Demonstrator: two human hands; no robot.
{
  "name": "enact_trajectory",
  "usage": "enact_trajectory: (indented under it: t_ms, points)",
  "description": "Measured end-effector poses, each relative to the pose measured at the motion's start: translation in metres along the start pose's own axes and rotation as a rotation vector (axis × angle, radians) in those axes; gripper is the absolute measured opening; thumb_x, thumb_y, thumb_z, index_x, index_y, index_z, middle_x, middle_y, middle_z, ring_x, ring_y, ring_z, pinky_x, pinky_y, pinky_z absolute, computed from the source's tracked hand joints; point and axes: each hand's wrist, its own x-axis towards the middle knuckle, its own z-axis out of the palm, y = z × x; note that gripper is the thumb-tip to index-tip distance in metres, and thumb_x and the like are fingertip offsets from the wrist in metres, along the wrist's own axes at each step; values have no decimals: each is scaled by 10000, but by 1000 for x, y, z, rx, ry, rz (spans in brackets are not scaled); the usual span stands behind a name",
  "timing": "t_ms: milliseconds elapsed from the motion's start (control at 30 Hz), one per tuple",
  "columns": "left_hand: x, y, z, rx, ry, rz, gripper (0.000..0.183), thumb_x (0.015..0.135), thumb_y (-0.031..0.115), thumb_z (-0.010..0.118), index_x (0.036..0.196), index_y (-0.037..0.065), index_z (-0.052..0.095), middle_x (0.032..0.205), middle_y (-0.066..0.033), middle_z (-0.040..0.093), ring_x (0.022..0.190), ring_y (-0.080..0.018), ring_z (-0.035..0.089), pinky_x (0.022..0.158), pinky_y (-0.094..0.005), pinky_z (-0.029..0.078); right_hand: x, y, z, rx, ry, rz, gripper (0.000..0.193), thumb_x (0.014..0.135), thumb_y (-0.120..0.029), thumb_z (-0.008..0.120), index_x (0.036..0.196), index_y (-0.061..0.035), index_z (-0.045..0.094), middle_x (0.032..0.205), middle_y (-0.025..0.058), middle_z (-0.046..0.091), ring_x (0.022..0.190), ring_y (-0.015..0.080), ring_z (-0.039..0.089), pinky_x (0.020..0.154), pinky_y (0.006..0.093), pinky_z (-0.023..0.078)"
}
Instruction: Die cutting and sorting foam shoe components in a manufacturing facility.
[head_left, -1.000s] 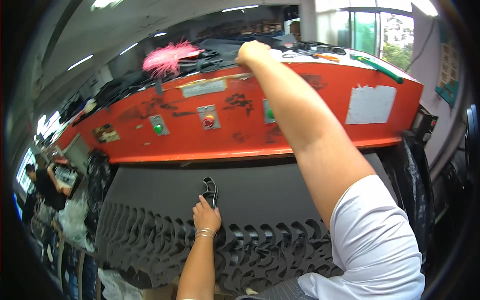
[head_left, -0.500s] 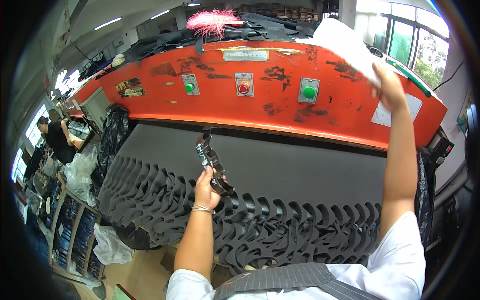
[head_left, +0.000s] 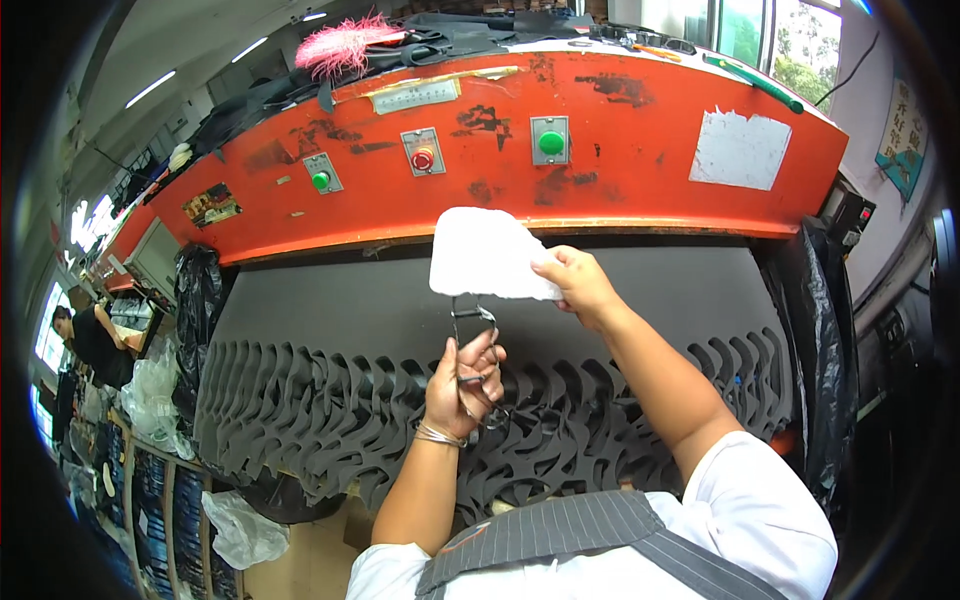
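My left hand (head_left: 458,390) is closed around a dark, curved metal cutting die (head_left: 473,315), now turned so its thin walls and a crossbar show. Just above it, my right hand (head_left: 582,285) grips the right edge of a white rounded slab (head_left: 485,255). The slab's lower edge overlaps the top of the die; whether they touch I cannot tell. Below both hands lies a dark grey sheet (head_left: 310,300), smooth on its far side. Its near part is cut into rows of curved strips (head_left: 290,375), partly hidden behind my left hand and forearm.
Behind the sheet stands a red press beam (head_left: 640,180) with a red button (head_left: 422,160) and green buttons (head_left: 551,144). Black plastic (head_left: 825,350) hangs at the right. A rack (head_left: 165,500) and a clear bag (head_left: 245,530) are at the left; another person (head_left: 98,345) stands farther off.
My right hand has brought the white slab down and left from the top of the beam to above the die. My left hand has turned the die; the view has shifted right.
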Motion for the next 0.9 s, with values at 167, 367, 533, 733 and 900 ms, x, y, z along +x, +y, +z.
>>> enact_trajectory:
  t_ms: [167,367,533,733,900]
  points:
    - [-21,19,-45,-22,103,118,579,1003,456,270,1335,11,433,1123,-114,602,779,-203,592,708,-330,494,-39,38,58,-101,-287,-13,290,861,-238,679,1060,-35,624,791,13,630,579,54,514,463,225,406]
    - [-26,48,-51,-146,204,63,564,987,443,299,1287,-3,471,1116,-138,585,789,-230,522,705,-354,448,-31,41,59,-95,-198,33,233,858,-219,683,1002,-40,639,790,31,639,647,81,562,528,248,437]
    - [-17,57,-44,-60,113,33,605,995,463,275,1295,-24,470,978,-108,616,588,-144,427,542,-284,373,29,24,55,-57,18,94,217,898,-272,621,925,-57,606,649,11,583,441,54,418,384,225,321]
    - [-11,81,-79,-12,473,211,526,974,401,343,1183,-36,548,1096,-130,635,911,-228,639,736,-348,532,-32,41,81,-250,-372,127,362,851,-284,700,1085,-16,633,888,71,663,795,127,602,680,271,480]
    - [-24,124,-91,213,475,341,592,978,511,355,1253,7,500,1017,-62,617,575,-102,432,536,-262,401,30,-58,-4,-443,74,-369,304,787,-243,699,943,11,645,762,137,653,683,216,628,642,358,504]
